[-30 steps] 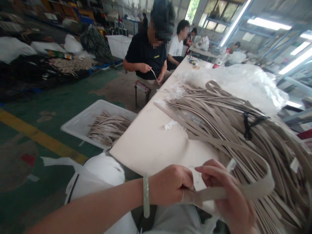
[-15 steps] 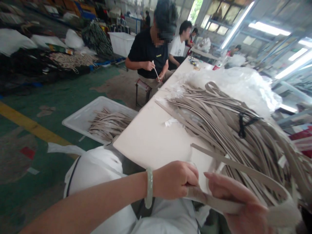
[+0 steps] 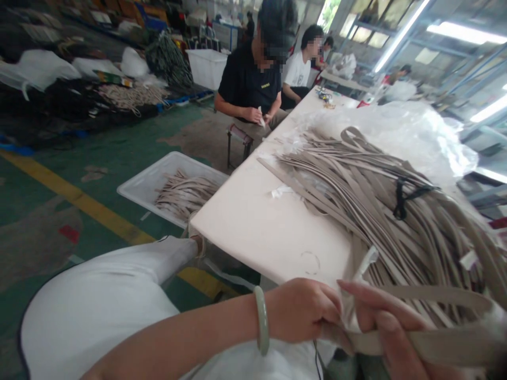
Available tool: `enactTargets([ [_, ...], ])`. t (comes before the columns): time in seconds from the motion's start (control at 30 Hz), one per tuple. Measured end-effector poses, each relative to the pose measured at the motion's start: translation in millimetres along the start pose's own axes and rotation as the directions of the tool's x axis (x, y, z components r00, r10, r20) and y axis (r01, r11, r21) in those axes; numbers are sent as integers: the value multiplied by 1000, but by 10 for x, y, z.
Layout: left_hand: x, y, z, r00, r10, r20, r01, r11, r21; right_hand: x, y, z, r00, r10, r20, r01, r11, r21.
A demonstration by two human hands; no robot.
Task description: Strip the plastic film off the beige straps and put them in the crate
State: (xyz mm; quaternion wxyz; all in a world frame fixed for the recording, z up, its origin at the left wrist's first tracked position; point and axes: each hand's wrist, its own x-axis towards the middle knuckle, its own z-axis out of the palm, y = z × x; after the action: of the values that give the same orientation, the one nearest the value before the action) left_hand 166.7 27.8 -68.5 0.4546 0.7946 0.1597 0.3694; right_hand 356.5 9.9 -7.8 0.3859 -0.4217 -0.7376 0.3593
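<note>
My left hand [image 3: 301, 311], with a pale green bangle [image 3: 262, 320] at its wrist, is closed on a flat beige strap [image 3: 435, 343] near the table's front edge. The strap runs right, through the fingers of my right hand [image 3: 396, 327], and loops back over the table. A small piece of white material [image 3: 348, 311] shows between the two hands. Behind them, a large bundle of similar straps [image 3: 368, 195] lies on the white table [image 3: 245, 211], tied with a black cord [image 3: 401, 198].
Clear plastic sheeting [image 3: 428, 132] lies behind the bundle. A white bin [image 3: 137, 182] of straps stands on the floor left of the table. A person in black [image 3: 249, 79] sits at the table's left side, others farther back.
Both hands have shifted slightly right in view, and the right fingers have folded over the strap. The strap's free end no longer shows above the table. The person in black has lowered a hand.
</note>
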Motion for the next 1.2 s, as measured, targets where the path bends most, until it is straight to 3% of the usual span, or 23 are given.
enactTargets([
  [0.1, -266, 12, -228, 995, -91, -31, 92, 995, 25, 137, -3, 248, 997, -72, -8, 71, 993, -99],
  [0.2, -467, 110, -525, 960, -265, -84, 270, 962, 47, 268, 26, 419, 980, 12, -196, -14, 1000, -13],
  [0.27, -520, 177, -694, 943, -322, -84, 326, 944, 43, 326, 57, 503, 964, 75, -256, -69, 997, 34],
  [0.33, -512, 208, -811, 939, -338, -56, 340, 940, 32, 353, 89, 600, 973, 102, -209, -99, 995, 27],
  [0.4, -475, 183, -875, 938, -343, -40, 344, 939, 12, 366, 120, 716, 995, 56, -84, -57, 998, -5],
  [0.5, -427, 32, -914, 937, -347, -40, 346, 938, -26, 415, 179, 833, 999, 24, 47, -25, 1000, 15],
  [0.57, -410, -109, -931, 934, -358, -8, 357, 934, -26, 497, 224, 815, 991, 134, -18, -128, 974, 188],
  [0.63, -394, -232, -950, 931, -362, 45, 362, 932, 9, 605, 263, 743, 947, 298, -116, -219, 869, 443],
  [0.7, -368, -308, -975, 930, -356, 88, 354, 934, 36, 693, 289, 697, 896, 389, -216, -208, 796, 569],
  [0.73, -351, -328, -989, 932, -351, 94, 350, 937, 28, 714, 296, 705, 888, 374, -266, -186, 824, 535],
  [0.8, -316, -345, -1017, 934, -347, 84, 350, 937, -20, 698, 296, 787, 927, 220, -303, -127, 945, 300],
  [0.87, -287, -352, -1036, 934, -352, 59, 355, 933, -52, 639, 278, 898, 982, 50, -182, -39, 997, 63],
  [0.9, -278, -356, -1040, 936, -348, 50, 350, 936, -46, 615, 265, 933, 995, 13, -95, -10, 999, 35],
  [0.97, -265, -368, -1038, 947, -318, 52, 317, 948, 18, 617, 239, 905, 999, 38, -20, -33, 977, 209],
  [1.07, -252, -372, -1027, 960, -266, 87, 252, 957, 141, 752, 217, 633, 974, 187, -130, -67, 782, 620],
  [1.13, -238, -358, -1027, 964, -244, 107, 225, 960, 168, 848, 224, 437, 949, 220, -225, 6, 703, 712],
  [1.2, -220, -342, -1028, 967, -227, 116, 208, 965, 160, 872, 244, 366, 937, 191, -292, 61, 736, 675],
])
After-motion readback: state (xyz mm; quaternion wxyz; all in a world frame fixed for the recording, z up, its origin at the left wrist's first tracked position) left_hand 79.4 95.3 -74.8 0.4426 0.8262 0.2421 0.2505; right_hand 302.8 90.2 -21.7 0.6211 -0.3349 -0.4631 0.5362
